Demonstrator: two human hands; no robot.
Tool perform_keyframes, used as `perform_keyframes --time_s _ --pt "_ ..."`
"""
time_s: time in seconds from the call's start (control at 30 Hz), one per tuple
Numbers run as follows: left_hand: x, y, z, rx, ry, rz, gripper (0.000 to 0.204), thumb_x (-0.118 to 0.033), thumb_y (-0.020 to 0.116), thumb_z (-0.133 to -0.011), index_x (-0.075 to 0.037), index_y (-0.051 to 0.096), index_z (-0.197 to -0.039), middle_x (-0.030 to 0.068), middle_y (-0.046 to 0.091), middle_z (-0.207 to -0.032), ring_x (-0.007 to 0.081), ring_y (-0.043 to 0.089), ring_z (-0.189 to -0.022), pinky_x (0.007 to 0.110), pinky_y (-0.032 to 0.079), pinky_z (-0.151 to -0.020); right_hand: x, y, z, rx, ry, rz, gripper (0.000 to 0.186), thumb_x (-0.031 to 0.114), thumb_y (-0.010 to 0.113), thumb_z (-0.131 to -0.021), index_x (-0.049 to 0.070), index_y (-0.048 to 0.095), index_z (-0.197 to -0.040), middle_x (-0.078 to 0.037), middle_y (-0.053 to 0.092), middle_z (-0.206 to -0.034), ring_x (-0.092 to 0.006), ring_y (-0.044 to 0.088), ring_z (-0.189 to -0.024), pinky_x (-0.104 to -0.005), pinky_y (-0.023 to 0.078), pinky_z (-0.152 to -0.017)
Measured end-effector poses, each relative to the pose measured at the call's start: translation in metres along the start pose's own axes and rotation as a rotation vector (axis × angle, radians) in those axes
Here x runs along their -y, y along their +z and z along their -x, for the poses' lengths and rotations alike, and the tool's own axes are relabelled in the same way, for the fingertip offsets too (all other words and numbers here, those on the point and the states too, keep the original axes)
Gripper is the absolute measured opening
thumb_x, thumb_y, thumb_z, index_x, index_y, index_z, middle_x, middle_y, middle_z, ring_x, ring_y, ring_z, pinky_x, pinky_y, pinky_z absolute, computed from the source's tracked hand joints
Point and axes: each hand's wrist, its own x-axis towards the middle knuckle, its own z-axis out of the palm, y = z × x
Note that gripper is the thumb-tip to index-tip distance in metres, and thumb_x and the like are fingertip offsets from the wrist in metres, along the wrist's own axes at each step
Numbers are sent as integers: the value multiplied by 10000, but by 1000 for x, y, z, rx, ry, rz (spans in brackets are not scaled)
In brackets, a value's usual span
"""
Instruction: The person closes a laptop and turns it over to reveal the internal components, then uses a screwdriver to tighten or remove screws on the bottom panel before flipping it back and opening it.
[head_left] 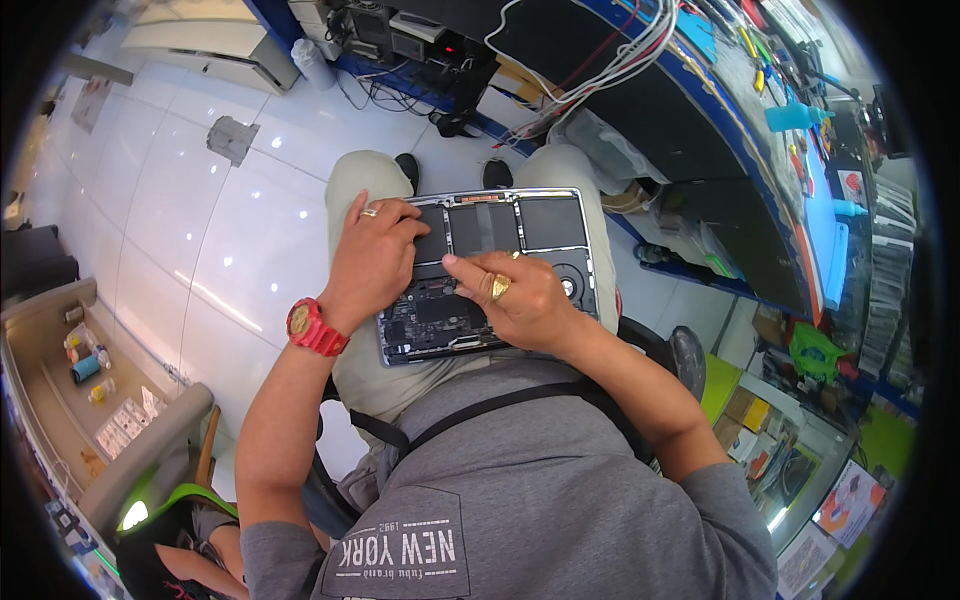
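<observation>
An opened laptop (520, 225), bottom cover off, lies on my lap with its dark battery cells and circuit board showing. My left hand (372, 262), with a ring and a red wristwatch (312, 328), rests fingers-down on the left battery cell and board edge. My right hand (515, 295), wearing a gold ring, lies over the board's middle with its index finger stretched toward the left hand. Whether either hand pinches a small part I cannot tell.
A blue-edged workbench (760, 170) with tools, bottles and a bundle of cables (610, 60) runs along the right. White tiled floor (190, 230) lies to the left. A beige counter (60, 370) with small bottles stands at lower left, and a chair (685, 355) is behind me.
</observation>
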Motion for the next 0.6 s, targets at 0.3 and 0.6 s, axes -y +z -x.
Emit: perform_keyframes --time_s 0.3,0.6 --pt "0 1 3 -8 -26 10 241 -8 585 -943 -52 760 -1104 117 688 -1255 333 600 -1308 603 265 -1274 -15 0 8 -18 -89 27 400 31 776 -852 67 768 -1251 -100 779 -968 -268 757 -768 -368 614 -655" --pt "-9 -5 -6 56 -16 12 236 -6 579 -956 -12 740 -1129 166 679 -1238 359 602 -1288 607 261 -1279 -8 -4 14 -16 -63 -21 373 117 695 -977 59 706 -1346 -123 695 -916 -337 709 -749 -449 570 -665"
